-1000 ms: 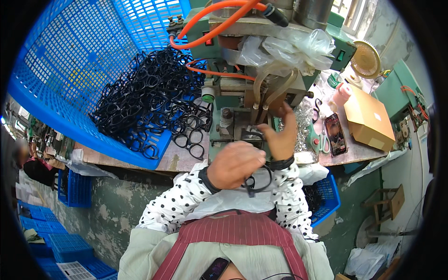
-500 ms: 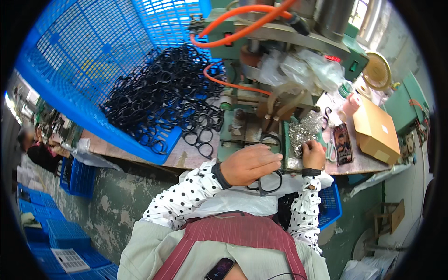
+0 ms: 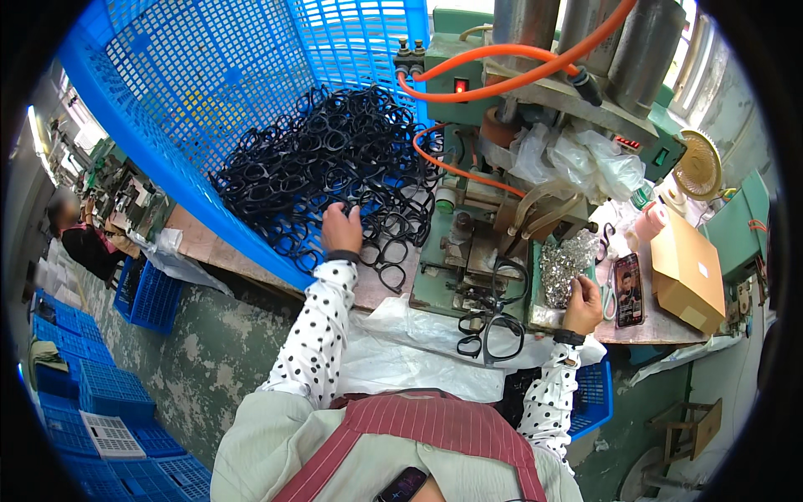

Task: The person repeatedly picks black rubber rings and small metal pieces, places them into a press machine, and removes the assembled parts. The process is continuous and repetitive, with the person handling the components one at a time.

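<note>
Left hand (image 3: 341, 230) is laid, fingers curled, on black frames (image 3: 326, 176); right hand (image 3: 583, 303) is closed among silver parts (image 3: 562, 266) beside the press (image 3: 502, 209).

A pile of frames (image 3: 335, 180) is heaped in the tilted crate (image 3: 209, 75) at the left of the bench (image 3: 381, 289); the left hand (image 3: 341, 230) is laid on the pile's near edge; the machine (image 3: 502, 167) is set right of the crate; two frames (image 3: 492, 335) are hung over the bench's front edge below it; the right hand (image 3: 583, 305) is placed at what seems a heap of small metal parts (image 3: 565, 263); a phone (image 3: 628, 289) and, further right, a box (image 3: 687, 272) are laid beyond.
</note>
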`<move>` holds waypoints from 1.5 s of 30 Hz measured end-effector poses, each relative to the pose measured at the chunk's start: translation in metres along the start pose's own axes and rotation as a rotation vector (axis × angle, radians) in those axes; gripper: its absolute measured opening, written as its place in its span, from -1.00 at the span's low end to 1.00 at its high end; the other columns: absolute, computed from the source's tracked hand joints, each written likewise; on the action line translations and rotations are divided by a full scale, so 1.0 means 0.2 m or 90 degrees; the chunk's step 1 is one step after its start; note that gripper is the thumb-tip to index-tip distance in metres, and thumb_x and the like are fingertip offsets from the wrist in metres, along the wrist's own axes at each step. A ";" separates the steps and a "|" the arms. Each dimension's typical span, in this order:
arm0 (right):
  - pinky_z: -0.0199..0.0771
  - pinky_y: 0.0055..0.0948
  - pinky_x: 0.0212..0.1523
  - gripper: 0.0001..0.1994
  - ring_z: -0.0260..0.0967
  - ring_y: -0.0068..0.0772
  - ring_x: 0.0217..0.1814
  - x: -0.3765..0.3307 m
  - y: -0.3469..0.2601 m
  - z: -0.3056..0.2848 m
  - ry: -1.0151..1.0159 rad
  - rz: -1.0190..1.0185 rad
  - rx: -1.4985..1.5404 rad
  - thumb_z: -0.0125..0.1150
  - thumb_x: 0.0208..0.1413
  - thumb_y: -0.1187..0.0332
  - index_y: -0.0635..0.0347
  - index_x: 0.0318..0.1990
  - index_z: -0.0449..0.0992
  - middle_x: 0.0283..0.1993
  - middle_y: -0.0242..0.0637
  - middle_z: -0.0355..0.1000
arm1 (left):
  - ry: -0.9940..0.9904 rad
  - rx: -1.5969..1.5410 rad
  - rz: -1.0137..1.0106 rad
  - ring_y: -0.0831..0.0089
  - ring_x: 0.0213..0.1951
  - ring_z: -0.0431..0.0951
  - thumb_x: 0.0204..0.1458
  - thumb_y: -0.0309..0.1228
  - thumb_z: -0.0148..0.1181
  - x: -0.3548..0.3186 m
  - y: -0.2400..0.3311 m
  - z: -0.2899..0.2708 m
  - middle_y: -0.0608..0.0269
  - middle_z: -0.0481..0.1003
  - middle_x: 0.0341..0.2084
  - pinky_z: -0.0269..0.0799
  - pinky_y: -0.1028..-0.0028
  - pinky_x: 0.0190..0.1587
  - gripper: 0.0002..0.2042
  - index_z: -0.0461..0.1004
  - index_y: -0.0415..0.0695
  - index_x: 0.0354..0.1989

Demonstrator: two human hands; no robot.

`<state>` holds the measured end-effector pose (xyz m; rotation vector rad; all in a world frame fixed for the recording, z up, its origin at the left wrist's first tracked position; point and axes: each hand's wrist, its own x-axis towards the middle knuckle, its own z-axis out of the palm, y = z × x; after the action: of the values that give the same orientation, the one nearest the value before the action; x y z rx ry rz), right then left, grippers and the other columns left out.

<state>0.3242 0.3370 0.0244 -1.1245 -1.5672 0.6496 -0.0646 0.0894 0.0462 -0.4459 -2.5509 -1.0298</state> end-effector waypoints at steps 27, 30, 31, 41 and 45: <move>0.38 -0.60 -0.27 -0.82 0.42 -0.56 -0.33 -0.09 -0.83 0.01 -0.285 -0.011 0.272 0.24 -0.04 0.58 0.29 -0.24 0.64 -0.33 -0.29 0.56 | -0.082 -0.365 0.762 0.35 -0.26 0.51 -0.19 -0.55 0.27 -0.52 0.80 -0.47 0.32 0.52 -0.25 0.31 0.21 -0.01 -0.60 0.50 -0.07 -0.07; 0.42 -0.59 -0.28 -0.75 0.47 -0.53 -0.27 -0.12 -0.88 0.03 -0.295 0.027 0.278 0.29 -0.09 0.58 0.33 -0.18 0.56 -0.33 -0.23 0.55 | -0.166 -0.445 0.817 0.36 -0.23 0.54 -0.13 -0.45 0.32 -0.60 0.89 -0.45 0.32 0.53 -0.29 0.36 0.22 -0.02 -0.55 0.47 -0.08 0.04; 0.42 -0.59 -0.30 -0.68 0.48 -0.52 -0.26 -0.13 -0.87 0.06 -0.298 0.093 0.321 0.32 -0.11 0.58 0.35 -0.13 0.51 -0.32 -0.21 0.55 | -0.182 -0.471 0.819 0.34 -0.24 0.53 -0.12 -0.45 0.31 -0.61 0.89 -0.43 0.31 0.52 -0.29 0.37 0.23 -0.03 -0.55 0.46 -0.09 0.04; 0.44 -0.57 -0.32 -0.44 0.46 -0.57 -0.32 -0.14 -0.95 0.17 -0.263 0.118 0.340 0.36 -0.19 0.61 0.34 0.04 0.27 -0.34 -0.23 0.51 | -0.193 -0.538 0.926 0.30 -0.28 0.49 -0.13 -0.53 0.18 -0.63 0.83 -0.45 0.25 0.53 -0.24 0.37 0.20 -0.03 -0.57 0.47 -0.19 0.02; 0.43 -0.60 -0.31 -0.44 0.45 -0.58 -0.34 -0.12 -0.92 0.18 -0.291 0.120 0.386 0.35 -0.17 0.61 0.34 0.05 0.27 -0.38 -0.20 0.52 | -0.211 -0.525 0.988 0.30 -0.25 0.49 -0.21 -0.50 0.19 -0.55 0.87 -0.48 0.23 0.52 -0.20 0.35 0.18 -0.01 -0.56 0.51 -0.18 -0.03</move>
<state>0.2297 0.2456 0.1597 -0.6885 -1.4800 1.4746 0.1237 0.1238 0.1670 -2.3420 -1.0021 -1.1636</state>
